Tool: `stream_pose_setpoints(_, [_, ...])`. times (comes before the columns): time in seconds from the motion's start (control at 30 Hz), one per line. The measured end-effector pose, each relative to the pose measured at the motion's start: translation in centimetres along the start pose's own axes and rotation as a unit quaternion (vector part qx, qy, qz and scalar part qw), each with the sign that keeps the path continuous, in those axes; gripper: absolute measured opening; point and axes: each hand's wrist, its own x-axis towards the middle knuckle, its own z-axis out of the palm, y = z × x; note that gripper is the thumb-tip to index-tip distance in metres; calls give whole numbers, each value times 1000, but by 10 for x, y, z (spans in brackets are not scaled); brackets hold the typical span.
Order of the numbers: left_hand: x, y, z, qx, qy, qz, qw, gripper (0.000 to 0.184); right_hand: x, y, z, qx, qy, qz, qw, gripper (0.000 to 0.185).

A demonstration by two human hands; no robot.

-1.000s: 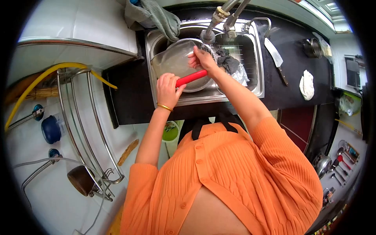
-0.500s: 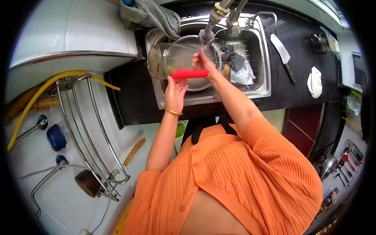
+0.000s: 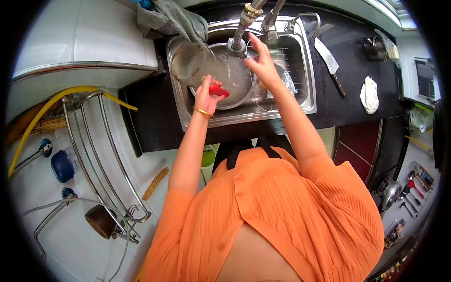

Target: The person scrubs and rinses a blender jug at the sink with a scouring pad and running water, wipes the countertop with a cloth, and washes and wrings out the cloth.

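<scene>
My left hand (image 3: 206, 99) is closed around the red handle (image 3: 219, 90) of a clear jug (image 3: 191, 62). The jug is tilted over the left bowl of the steel sink (image 3: 185, 112). Beneath it sits a round metal basin (image 3: 245, 91) that looks to have water in it. My right hand (image 3: 264, 65) is raised beside the tap spout (image 3: 236, 46), empty, with its fingers apart. Behind that hand, a silvery bag (image 3: 289, 84) lies on the wire rack in the right bowl, partly hidden.
A cleaver (image 3: 327, 58) lies on the dark counter right of the sink, with a white cloth (image 3: 369, 95) and a metal pot (image 3: 375, 49) beyond. A grey towel (image 3: 171, 21) hangs over the sink's back left corner. A metal rail rack (image 3: 105, 155) stands at left.
The jug has turned in my left hand, its handle swinging toward me. My right hand has moved away from the handle, up and right to beside the tap, with its fingers spreading.
</scene>
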Motion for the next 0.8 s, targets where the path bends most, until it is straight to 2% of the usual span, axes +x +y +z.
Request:
stream_pose_setpoints(0.03, [5,-2,0,45,-3,3,999,35,3,-15,1,3,-59,-67,996,64])
stream_pose_setpoints(0.07, [8,-4,0,91,-6,7,996,38,7,-17,8,-49,-58,-102,992,59])
stream_pose_setpoints(0.17, [13,-6,9,135,11,-8,991,43,16,-29,22,1,-105,-35,994,45])
stream_pose_setpoints(0.27, [18,-9,12,144,20,-11,989,52,6,-40,28,97,-180,18,979,47])
stream_pose_setpoints(0.4, [31,-13,17,118,44,0,992,60,-8,-49,30,115,-172,16,978,52])
stream_pose_setpoints(0.47, [29,-10,28,113,64,65,989,57,-6,-42,32,121,-171,14,978,52])
stream_pose_setpoints(0.53, [36,-10,24,130,59,53,988,54,-5,-45,31,128,-168,11,977,52])
stream_pose_setpoints(0.6, [37,-11,23,147,53,40,987,51,-3,-52,27,147,-204,68,966,50])
stream_pose_setpoints(0.73, [27,-16,23,151,53,36,987,45,3,-57,19,118,-229,89,962,49])
stream_pose_setpoints(0.8, [25,-18,16,148,65,35,986,44,10,-46,23,104,-176,19,979,47])
